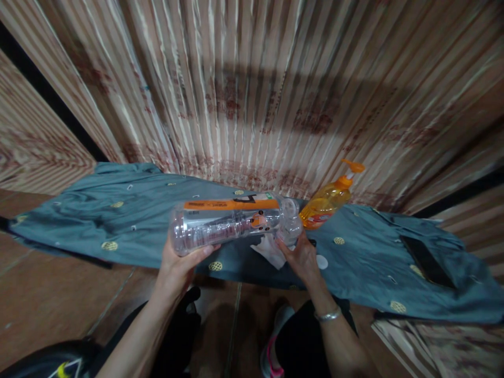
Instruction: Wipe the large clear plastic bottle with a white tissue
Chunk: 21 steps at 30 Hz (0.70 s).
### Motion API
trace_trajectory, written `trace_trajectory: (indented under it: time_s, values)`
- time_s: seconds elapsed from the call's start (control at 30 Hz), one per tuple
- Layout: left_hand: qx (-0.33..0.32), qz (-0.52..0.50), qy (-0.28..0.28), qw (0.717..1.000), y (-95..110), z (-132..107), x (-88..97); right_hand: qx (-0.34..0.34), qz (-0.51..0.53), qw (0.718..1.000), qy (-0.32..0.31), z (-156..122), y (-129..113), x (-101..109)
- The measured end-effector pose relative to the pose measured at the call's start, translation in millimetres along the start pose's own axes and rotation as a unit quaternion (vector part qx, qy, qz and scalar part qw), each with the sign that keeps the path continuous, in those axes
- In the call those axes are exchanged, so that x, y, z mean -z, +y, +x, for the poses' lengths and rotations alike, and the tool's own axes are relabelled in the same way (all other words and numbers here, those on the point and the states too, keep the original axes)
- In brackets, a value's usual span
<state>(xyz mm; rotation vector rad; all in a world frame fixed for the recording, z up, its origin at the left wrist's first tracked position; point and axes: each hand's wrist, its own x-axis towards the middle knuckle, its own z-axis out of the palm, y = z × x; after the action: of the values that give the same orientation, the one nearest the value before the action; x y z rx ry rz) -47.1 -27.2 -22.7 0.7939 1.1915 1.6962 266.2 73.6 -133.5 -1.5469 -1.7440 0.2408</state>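
Note:
A large clear plastic bottle with an orange label lies sideways in the air above a teal cloth. My left hand cups its base end, fingers wrapped under it. My right hand grips the neck end, fingers closed around it. A crumpled white tissue sits just below the bottle, beside my right hand. An orange pump bottle of liquid stands tilted behind the clear bottle's neck.
A dark phone lies on the cloth at the right. A small white round cap rests near my right wrist. Patterned striped curtains hang behind. My knees and a shoe show below on the brown tile floor.

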Motion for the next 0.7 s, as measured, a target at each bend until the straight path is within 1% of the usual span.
trace_trajectory:
  time_s: [0.13,0.3,0.43,0.57,0.7]
  values:
    - [-0.013,0.000,-0.002,1.000,-2.4,2.3,5.4,0.013,0.003,1.000,0.005,0.5,-0.3,-0.4]
    - [-0.025,-0.001,-0.003,1.000,-1.6,1.6,3.5,0.018,0.015,1.000,0.005,1.0,0.3,-0.3]
    - [-0.033,0.000,-0.003,0.999,-1.1,0.5,1.6,0.015,0.004,1.000,0.000,0.5,1.4,-0.4]
    - [-0.034,0.002,0.008,0.999,-1.5,0.3,1.3,0.011,-0.014,1.000,0.011,0.1,3.2,-3.3]
    - [-0.040,-0.003,0.006,0.999,-2.8,0.8,2.0,0.023,-0.022,0.999,0.021,0.2,4.5,-6.5]
